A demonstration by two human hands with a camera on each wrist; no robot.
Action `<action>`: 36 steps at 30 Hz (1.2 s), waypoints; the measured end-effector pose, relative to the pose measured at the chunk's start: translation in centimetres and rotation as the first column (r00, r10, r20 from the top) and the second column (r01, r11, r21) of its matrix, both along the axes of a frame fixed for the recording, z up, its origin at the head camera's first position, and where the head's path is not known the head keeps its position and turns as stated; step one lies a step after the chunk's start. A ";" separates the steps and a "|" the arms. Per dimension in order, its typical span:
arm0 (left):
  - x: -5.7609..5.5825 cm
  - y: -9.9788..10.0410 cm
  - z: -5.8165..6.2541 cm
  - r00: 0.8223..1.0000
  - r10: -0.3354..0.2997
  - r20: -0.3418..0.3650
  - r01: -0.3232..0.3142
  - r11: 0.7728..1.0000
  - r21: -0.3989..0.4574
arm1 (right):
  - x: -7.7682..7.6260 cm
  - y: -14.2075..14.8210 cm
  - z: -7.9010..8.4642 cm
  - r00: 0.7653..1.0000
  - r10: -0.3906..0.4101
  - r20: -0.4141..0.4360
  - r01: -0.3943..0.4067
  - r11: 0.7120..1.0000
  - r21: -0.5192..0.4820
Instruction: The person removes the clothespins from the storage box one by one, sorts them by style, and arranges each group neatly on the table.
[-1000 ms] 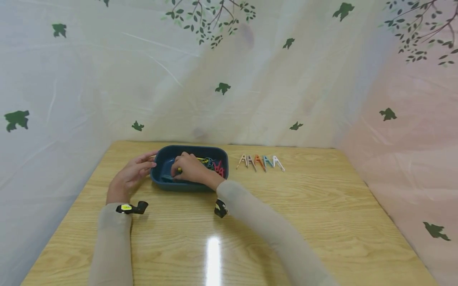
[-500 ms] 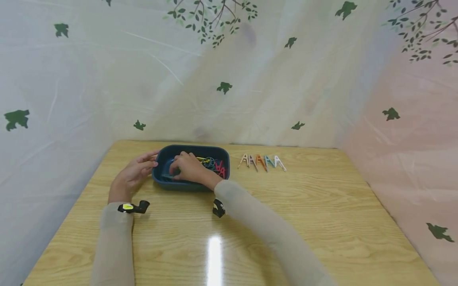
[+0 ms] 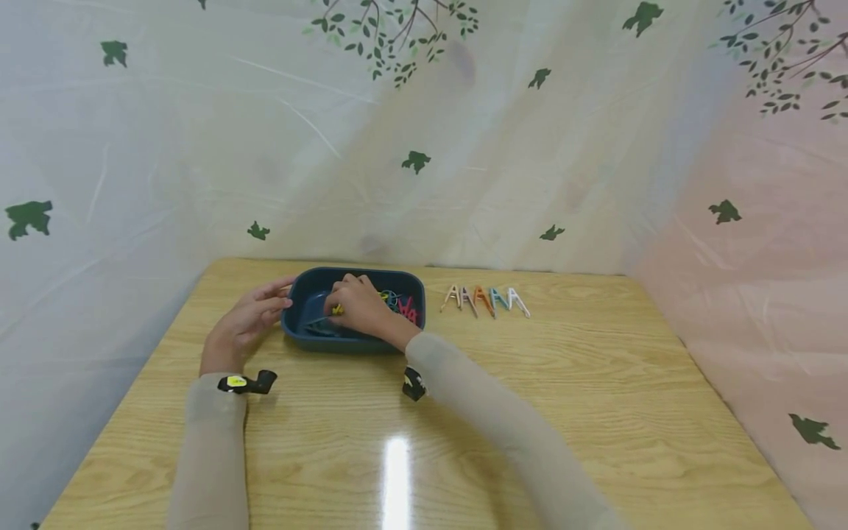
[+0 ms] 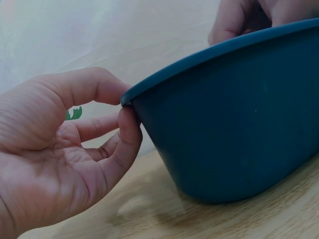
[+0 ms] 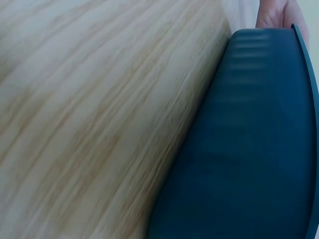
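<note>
A dark blue plastic tub (image 3: 354, 344) stands at the back left of the table. My left hand (image 4: 70, 129) pinches its left rim between thumb and finger. Inside the tub, my right hand (image 3: 361, 305) has its fingers curled down, and a small yellow piece (image 3: 338, 310) shows at the fingertips. Its kind is hidden by the hand. Red clothespins (image 3: 409, 311) lie at the tub's right end beside thin yellow and dark tangled pieces (image 3: 392, 298). A dark teal piece (image 3: 321, 326) lies at the tub's near left.
Right of the tub, a row of clothespins stands along the back: a pale one (image 3: 453, 294), an orange one (image 3: 482, 299), a blue one (image 3: 498, 298) and a white one (image 3: 517, 300) among them. A patterned curtain (image 3: 477, 206) hangs behind the wooden table (image 3: 530, 383).
My right hand has shifted slightly right and back inside the tub, and the yellow piece shows again at its fingertips. My left hand keeps its place on the rim.
</note>
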State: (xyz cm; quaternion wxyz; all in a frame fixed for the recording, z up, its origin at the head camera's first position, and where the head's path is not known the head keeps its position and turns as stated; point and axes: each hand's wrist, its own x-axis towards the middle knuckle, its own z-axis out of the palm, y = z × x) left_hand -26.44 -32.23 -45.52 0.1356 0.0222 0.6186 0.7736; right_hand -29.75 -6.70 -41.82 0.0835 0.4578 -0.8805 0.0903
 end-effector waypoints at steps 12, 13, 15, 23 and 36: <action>0.1 0.1 -0.1 1.000 -0.004 -0.009 0.005 0.997 0.078 | -0.4 2.6 -0.4 0.998 -0.041 -0.050 0.041 0.999 0.005; 0.2 0.1 -0.2 1.000 -0.005 -0.013 0.006 0.997 0.074 | -0.4 2.8 -0.3 0.998 -0.039 -0.057 0.040 0.999 0.003; 0.2 0.1 -0.2 1.000 -0.005 -0.013 0.006 0.998 0.064 | -0.4 3.2 -0.2 0.997 -0.034 -0.067 0.034 0.999 0.000; 0.1 0.2 -0.4 1.000 0.011 -0.027 -0.011 0.999 0.036 | -0.2 4.6 0.4 0.994 -0.045 -0.104 0.046 0.999 0.008; 0.2 0.2 0.0 0.999 0.023 0.024 -0.024 0.999 0.036 | 0.4 6.8 -0.3 0.985 -0.031 -0.172 0.010 0.992 -0.123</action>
